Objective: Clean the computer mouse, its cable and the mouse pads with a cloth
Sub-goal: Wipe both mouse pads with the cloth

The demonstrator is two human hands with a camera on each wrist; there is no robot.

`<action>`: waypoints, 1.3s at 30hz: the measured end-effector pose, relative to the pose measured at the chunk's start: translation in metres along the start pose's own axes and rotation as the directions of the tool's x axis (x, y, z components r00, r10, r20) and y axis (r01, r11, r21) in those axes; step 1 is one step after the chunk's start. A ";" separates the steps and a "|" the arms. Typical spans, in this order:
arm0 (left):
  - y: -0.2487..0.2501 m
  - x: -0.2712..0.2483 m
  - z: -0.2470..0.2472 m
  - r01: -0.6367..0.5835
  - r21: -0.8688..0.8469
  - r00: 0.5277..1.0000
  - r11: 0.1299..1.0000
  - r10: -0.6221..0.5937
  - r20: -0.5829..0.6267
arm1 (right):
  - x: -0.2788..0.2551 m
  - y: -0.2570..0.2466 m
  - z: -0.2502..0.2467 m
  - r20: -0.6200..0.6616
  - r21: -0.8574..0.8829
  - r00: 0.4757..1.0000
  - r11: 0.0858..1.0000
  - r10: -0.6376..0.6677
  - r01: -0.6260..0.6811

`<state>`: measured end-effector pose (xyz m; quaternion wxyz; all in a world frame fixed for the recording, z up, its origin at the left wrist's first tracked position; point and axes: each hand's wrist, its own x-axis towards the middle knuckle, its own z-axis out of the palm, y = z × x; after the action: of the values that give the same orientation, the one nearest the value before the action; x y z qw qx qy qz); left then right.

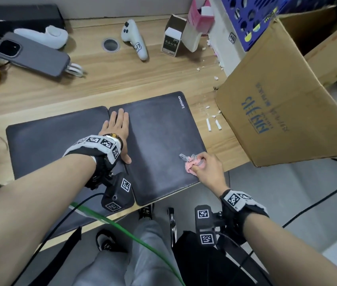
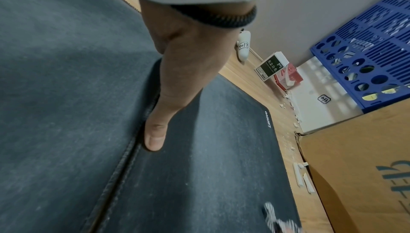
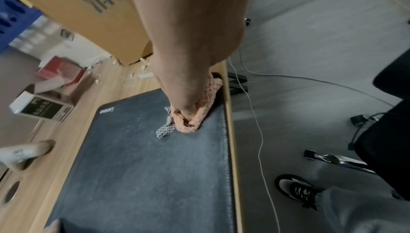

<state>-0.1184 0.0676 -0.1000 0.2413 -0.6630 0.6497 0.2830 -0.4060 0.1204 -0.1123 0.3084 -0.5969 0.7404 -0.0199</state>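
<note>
Two dark mouse pads lie side by side on the wooden desk: a left pad (image 1: 56, 141) and a right Lenovo pad (image 1: 159, 137), (image 2: 199, 175), (image 3: 142, 166). My left hand (image 1: 115, 131) lies flat, fingers straight, across the seam between them; its thumb (image 2: 155, 131) presses the right pad's edge. My right hand (image 1: 207, 166) grips a bunched pink cloth (image 1: 191, 164), (image 3: 199, 114) with a checked trim and presses it on the right pad's near right corner. No mouse or cable is in view.
A large cardboard box (image 1: 287, 104) stands just right of the pads, with white crumbs (image 1: 213, 120) beside it. Farther back lie a phone (image 1: 33, 54), a white controller (image 1: 134, 38) and small boxes (image 1: 173, 40). The desk edge (image 3: 230, 131) runs close to my right hand.
</note>
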 end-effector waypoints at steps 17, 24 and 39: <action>0.004 0.009 0.005 0.038 -0.041 0.999 0.998 -0.037 0.004 | 0.161 -0.130 -0.016 -0.053 0.005 0.984 0.986 -0.167 0.168; 0.006 0.003 -0.001 0.053 -0.030 0.999 0.998 -0.053 0.010 | 0.125 -0.103 -0.009 0.048 0.050 0.989 0.990 -0.138 0.136; 0.003 0.004 0.002 0.009 -0.086 1.000 0.996 -0.009 0.001 | 0.118 -0.105 0.005 -0.031 0.019 0.984 0.984 -0.178 0.178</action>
<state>-0.1221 0.0662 -0.1041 0.2138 -0.6755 0.6339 0.3100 -0.3237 -0.0135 -0.1257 0.3010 -0.6570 0.6882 -0.0638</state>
